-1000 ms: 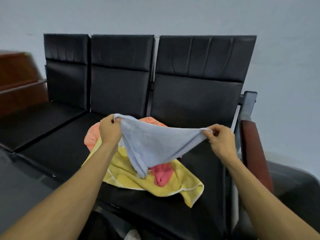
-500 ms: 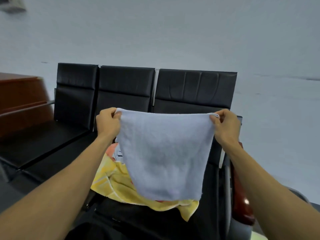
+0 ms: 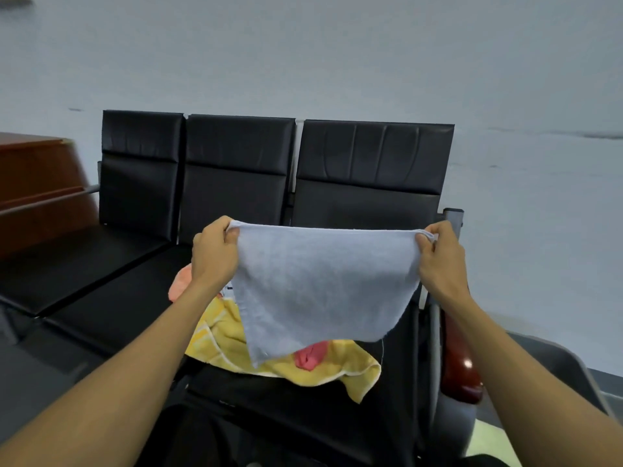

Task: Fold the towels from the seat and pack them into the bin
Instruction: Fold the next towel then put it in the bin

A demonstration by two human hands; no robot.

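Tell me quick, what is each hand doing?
Left hand: pinches one top corner of the pale blue terry towel.
Right hand: pinches the other top corner.

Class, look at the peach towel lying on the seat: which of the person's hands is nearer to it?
Left. The left hand pinches the blue towel directly above the peach towel; the right hand grips the opposite corner, far across.

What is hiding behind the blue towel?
Behind the blue towel peek a yellow towel and something pink, lying on the black seat. Their middles are covered.
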